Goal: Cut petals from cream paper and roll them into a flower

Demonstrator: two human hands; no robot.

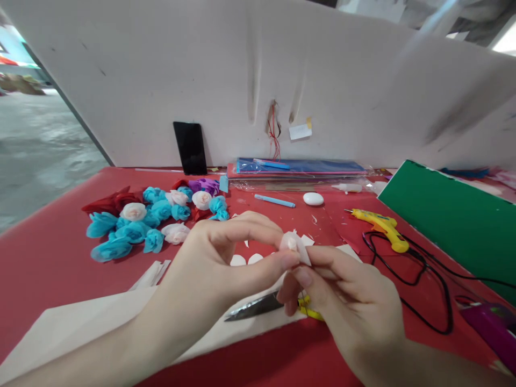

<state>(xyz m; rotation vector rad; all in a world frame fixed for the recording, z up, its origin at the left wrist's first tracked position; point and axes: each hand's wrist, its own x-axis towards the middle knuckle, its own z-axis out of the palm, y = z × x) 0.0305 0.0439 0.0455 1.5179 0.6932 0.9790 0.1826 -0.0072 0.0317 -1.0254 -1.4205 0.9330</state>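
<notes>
A small pale pink flower piece [295, 245] is held between both hands near the middle of the view. My left hand [226, 258] pinches its left side between thumb and forefinger. On its right, my right hand [346, 295] grips the edge with thumb and forefinger, its other fingers curled below. Under the hands, scissors [258, 307] with dark blades and yellow handles lie on a pale sheet [92, 317]; my right fingers partly hide them. White round pieces [255, 259] show behind my left thumb.
Blue, pink, red and purple fabric flowers [133, 231] lie at left. A yellow glue gun [379, 223] with black cable and a green board [451, 226] are at right. A phone [190, 148] leans against the white wall. Blue pen [274, 201] and white oval object [313, 199] lie behind.
</notes>
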